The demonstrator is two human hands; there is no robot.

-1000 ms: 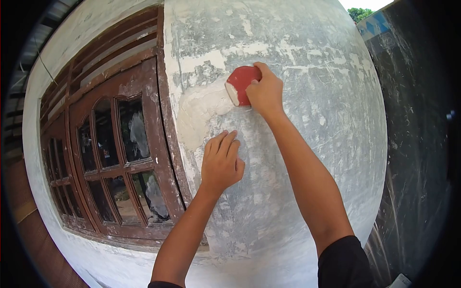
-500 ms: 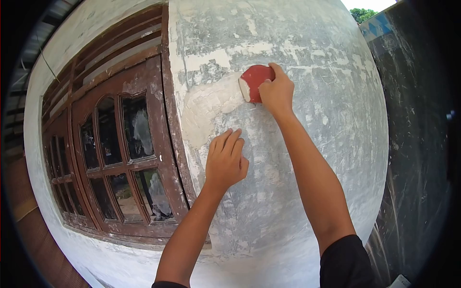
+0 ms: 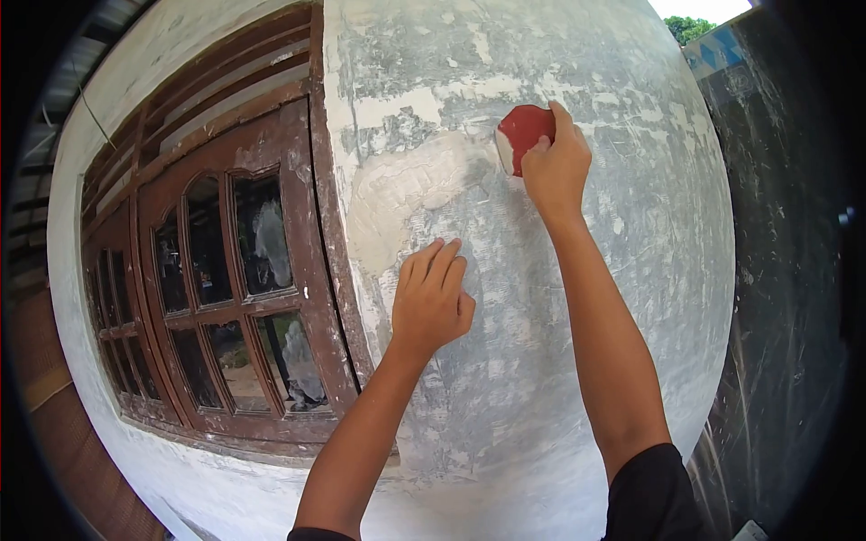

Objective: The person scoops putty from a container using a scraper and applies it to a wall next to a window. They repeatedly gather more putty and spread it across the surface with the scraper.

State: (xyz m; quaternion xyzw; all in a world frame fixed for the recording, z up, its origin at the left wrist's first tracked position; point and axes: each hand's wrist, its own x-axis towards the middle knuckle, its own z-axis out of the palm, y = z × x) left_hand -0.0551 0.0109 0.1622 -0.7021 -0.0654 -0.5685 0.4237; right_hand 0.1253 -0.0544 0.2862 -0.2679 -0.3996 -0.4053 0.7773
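Observation:
My right hand [image 3: 557, 171] grips a red putty spreader [image 3: 527, 133], thumb on its near face and fingers over its far edge. Cream putty coats the spreader's left side, which lies against the grey, patchy wall [image 3: 541, 298]. To the left of it, a fresh-looking patch of cream putty [image 3: 397, 194] runs along the wall beside the window frame. Lower down, my left hand [image 3: 431, 298] rests with its slightly bent, parted fingertips at the wall, just below the putty patch. Nothing shows in it, though its palm is hidden.
A brown wooden window [image 3: 225, 298] with glass panes and worn paint is set into the wall at left. A dark, streaked panel [image 3: 785, 270] stands at right. Green foliage [image 3: 687, 30] shows at the upper right.
My right hand has moved the spreader right and slightly up along the wall, with a smear of putty behind it. My left hand stays nearly in place.

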